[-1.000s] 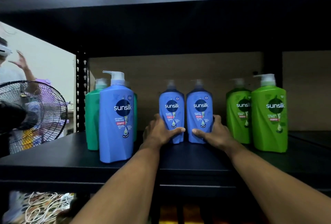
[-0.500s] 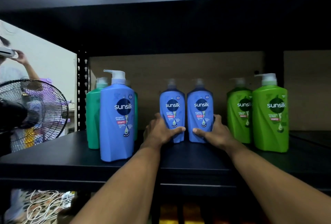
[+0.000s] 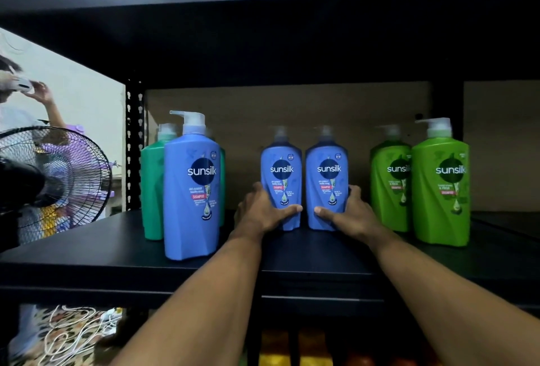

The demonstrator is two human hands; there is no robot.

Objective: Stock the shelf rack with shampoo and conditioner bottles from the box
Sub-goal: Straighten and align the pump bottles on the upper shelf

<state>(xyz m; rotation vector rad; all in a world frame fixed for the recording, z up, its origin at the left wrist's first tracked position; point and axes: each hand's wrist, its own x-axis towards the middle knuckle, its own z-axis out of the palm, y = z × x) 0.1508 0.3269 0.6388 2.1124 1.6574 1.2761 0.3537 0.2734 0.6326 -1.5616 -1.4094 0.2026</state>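
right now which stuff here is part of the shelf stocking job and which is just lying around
Job: left blue Sunsilk bottle in left grip; right blue Sunsilk bottle in right grip; front blue Sunsilk bottle; teal bottles; two green Sunsilk bottles; shelf rack.
Lying about: fan; white cable.

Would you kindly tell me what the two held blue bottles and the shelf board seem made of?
Blue bottles: probably opaque plastic, semi-gloss, given moulded contours and soft sheen. Shelf board: matte black, faint reflections; painted metal or laminate, cannot tell.
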